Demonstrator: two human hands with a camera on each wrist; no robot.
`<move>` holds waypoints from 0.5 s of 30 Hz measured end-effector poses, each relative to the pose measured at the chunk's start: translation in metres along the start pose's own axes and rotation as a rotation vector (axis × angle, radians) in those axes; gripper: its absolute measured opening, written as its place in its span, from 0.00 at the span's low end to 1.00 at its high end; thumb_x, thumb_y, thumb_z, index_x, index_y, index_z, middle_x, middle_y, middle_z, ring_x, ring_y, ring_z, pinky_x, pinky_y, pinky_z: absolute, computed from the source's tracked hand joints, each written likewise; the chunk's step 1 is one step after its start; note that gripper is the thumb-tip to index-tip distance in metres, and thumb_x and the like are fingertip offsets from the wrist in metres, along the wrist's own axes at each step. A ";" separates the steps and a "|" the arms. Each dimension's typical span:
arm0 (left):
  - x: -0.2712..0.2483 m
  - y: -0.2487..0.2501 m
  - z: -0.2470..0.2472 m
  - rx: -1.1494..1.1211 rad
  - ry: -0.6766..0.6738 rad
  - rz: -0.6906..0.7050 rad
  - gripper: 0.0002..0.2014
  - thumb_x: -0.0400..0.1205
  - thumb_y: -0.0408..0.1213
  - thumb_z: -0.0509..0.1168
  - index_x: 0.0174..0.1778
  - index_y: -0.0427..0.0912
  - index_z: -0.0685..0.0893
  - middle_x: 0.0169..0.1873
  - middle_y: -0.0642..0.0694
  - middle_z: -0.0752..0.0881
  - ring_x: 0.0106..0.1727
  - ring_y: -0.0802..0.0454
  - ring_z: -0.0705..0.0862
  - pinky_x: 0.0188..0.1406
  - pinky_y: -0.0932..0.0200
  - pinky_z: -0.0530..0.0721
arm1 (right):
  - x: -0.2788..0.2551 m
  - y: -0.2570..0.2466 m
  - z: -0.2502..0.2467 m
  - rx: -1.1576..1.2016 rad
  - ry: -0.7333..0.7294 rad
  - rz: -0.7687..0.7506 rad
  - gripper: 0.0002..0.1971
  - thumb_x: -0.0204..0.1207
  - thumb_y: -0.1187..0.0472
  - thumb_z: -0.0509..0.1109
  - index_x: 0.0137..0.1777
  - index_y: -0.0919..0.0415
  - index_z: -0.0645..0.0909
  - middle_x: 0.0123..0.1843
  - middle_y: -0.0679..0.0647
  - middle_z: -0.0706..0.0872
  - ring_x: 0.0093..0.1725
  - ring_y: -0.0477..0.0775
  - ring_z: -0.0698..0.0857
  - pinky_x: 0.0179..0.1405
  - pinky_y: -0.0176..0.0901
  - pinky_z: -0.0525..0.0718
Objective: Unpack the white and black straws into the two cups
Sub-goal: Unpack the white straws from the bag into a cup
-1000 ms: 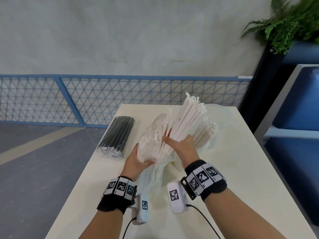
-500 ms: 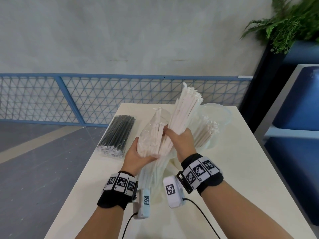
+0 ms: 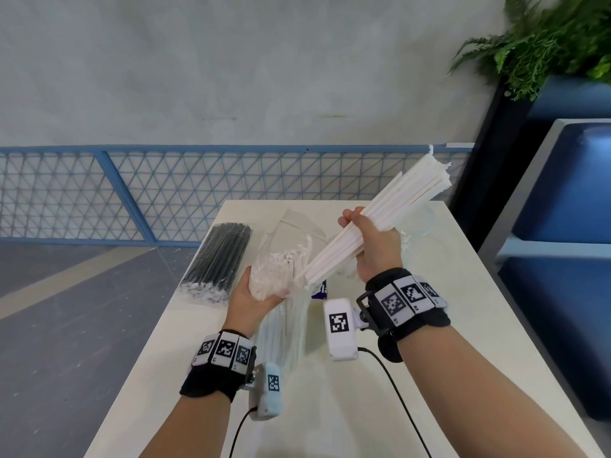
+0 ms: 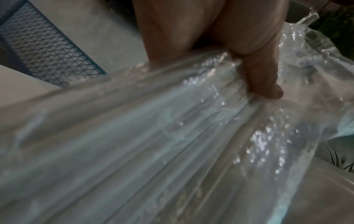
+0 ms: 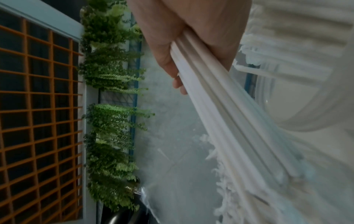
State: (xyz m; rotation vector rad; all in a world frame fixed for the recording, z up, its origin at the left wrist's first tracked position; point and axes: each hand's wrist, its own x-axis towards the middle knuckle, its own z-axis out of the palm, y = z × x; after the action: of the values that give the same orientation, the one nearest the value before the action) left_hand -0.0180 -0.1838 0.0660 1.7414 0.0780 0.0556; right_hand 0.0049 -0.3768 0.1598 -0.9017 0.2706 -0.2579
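Left of the clear bag [image 3: 284, 276], the black straws [image 3: 220, 257] are lying packed. Our left hand [image 3: 253, 297] is clutching that bag; our right hand [image 3: 370, 246] is gripping white straws [image 3: 390, 209] mid-length, right of it. Only the right wrist view shows a clear cup [image 5: 298, 97].

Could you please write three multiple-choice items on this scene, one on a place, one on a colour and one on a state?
1. Where does the pack of black straws lie?
A. on the table's left edge
B. in a cup
C. on the floor

2. What colour are the straws that the right hand grips?
A. black
B. white
C. green

3. What state is the pack of black straws in?
A. emptied
B. held in the left hand
C. full, in its wrapper

Answers: 1 A, it lies flat on the table; 2 B, the white straws show in both views; 3 C, the left hand grips the clear bag instead.
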 end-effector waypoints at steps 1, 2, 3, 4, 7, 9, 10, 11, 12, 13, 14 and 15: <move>0.002 -0.004 -0.002 0.008 0.020 -0.021 0.26 0.68 0.30 0.77 0.57 0.53 0.75 0.54 0.52 0.82 0.59 0.54 0.78 0.61 0.60 0.75 | 0.001 -0.001 -0.002 0.021 0.007 0.013 0.07 0.71 0.74 0.70 0.40 0.62 0.78 0.37 0.56 0.86 0.37 0.50 0.87 0.37 0.36 0.86; 0.005 -0.006 -0.002 0.010 0.042 -0.030 0.29 0.68 0.33 0.77 0.63 0.48 0.75 0.59 0.49 0.81 0.63 0.51 0.77 0.67 0.56 0.73 | 0.001 -0.001 -0.003 0.032 0.013 0.020 0.08 0.71 0.74 0.70 0.40 0.62 0.78 0.35 0.55 0.86 0.37 0.50 0.86 0.36 0.36 0.86; 0.006 -0.007 -0.002 0.008 0.053 -0.037 0.32 0.67 0.35 0.78 0.67 0.44 0.74 0.63 0.47 0.81 0.67 0.49 0.76 0.71 0.52 0.72 | 0.002 -0.001 -0.004 0.032 0.015 0.018 0.08 0.71 0.75 0.70 0.40 0.61 0.78 0.31 0.53 0.86 0.35 0.50 0.85 0.35 0.36 0.85; 0.007 -0.007 -0.002 -0.003 0.070 -0.037 0.36 0.67 0.37 0.79 0.70 0.42 0.73 0.66 0.46 0.79 0.69 0.48 0.76 0.73 0.50 0.70 | 0.003 -0.001 -0.004 0.021 0.016 0.011 0.09 0.71 0.75 0.71 0.40 0.61 0.78 0.28 0.51 0.86 0.34 0.49 0.84 0.35 0.37 0.84; 0.009 -0.003 -0.001 -0.066 0.126 -0.018 0.36 0.69 0.36 0.77 0.73 0.43 0.72 0.67 0.46 0.79 0.69 0.50 0.75 0.73 0.53 0.70 | 0.004 -0.006 -0.006 -0.018 0.012 -0.025 0.09 0.70 0.74 0.71 0.40 0.60 0.78 0.25 0.49 0.84 0.32 0.49 0.82 0.39 0.41 0.80; 0.010 0.000 0.001 -0.086 0.138 -0.005 0.36 0.69 0.37 0.77 0.72 0.44 0.72 0.68 0.46 0.79 0.70 0.49 0.75 0.74 0.48 0.70 | 0.004 -0.014 -0.006 -0.048 0.006 -0.074 0.08 0.70 0.73 0.71 0.40 0.60 0.78 0.27 0.51 0.83 0.33 0.50 0.81 0.41 0.42 0.79; 0.011 0.001 0.003 -0.092 0.134 -0.002 0.35 0.69 0.38 0.77 0.72 0.45 0.72 0.67 0.46 0.79 0.70 0.49 0.76 0.74 0.47 0.71 | 0.004 -0.018 -0.005 -0.070 0.000 -0.104 0.08 0.70 0.73 0.71 0.38 0.59 0.78 0.28 0.52 0.83 0.34 0.51 0.81 0.40 0.42 0.79; 0.011 0.001 0.004 -0.099 0.126 0.004 0.35 0.69 0.38 0.77 0.72 0.45 0.72 0.66 0.46 0.80 0.69 0.49 0.77 0.74 0.47 0.72 | 0.004 -0.022 -0.005 -0.096 -0.006 -0.141 0.09 0.70 0.72 0.70 0.37 0.58 0.79 0.30 0.53 0.82 0.35 0.51 0.80 0.40 0.42 0.79; 0.011 0.000 0.006 -0.097 0.125 0.002 0.34 0.69 0.38 0.77 0.71 0.45 0.73 0.66 0.46 0.80 0.69 0.49 0.77 0.73 0.48 0.72 | 0.004 -0.027 -0.005 -0.122 -0.007 -0.180 0.09 0.71 0.72 0.70 0.36 0.58 0.78 0.32 0.55 0.81 0.36 0.52 0.80 0.40 0.42 0.79; 0.011 -0.001 0.008 -0.090 0.126 0.002 0.35 0.69 0.38 0.77 0.72 0.45 0.72 0.66 0.46 0.80 0.69 0.49 0.77 0.73 0.48 0.72 | 0.005 -0.031 -0.005 -0.144 -0.003 -0.221 0.09 0.71 0.72 0.70 0.36 0.58 0.78 0.35 0.56 0.81 0.37 0.52 0.79 0.40 0.42 0.79; 0.012 -0.002 0.009 -0.080 0.129 -0.008 0.36 0.69 0.39 0.77 0.73 0.45 0.71 0.67 0.46 0.79 0.69 0.49 0.76 0.74 0.48 0.71 | 0.006 -0.035 -0.005 -0.164 0.007 -0.261 0.08 0.71 0.71 0.69 0.36 0.58 0.78 0.36 0.56 0.81 0.38 0.52 0.79 0.41 0.42 0.79; 0.012 -0.002 0.010 -0.077 0.130 -0.008 0.37 0.68 0.40 0.78 0.74 0.45 0.70 0.68 0.46 0.78 0.70 0.49 0.75 0.74 0.47 0.71 | 0.008 -0.038 -0.006 -0.193 0.020 -0.300 0.06 0.71 0.71 0.69 0.37 0.60 0.78 0.36 0.54 0.81 0.38 0.50 0.80 0.40 0.41 0.79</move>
State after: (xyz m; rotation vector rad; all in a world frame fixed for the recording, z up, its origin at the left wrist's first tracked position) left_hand -0.0049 -0.1927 0.0619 1.6589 0.1756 0.1636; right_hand 0.0065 -0.4064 0.1853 -1.1319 0.1802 -0.5249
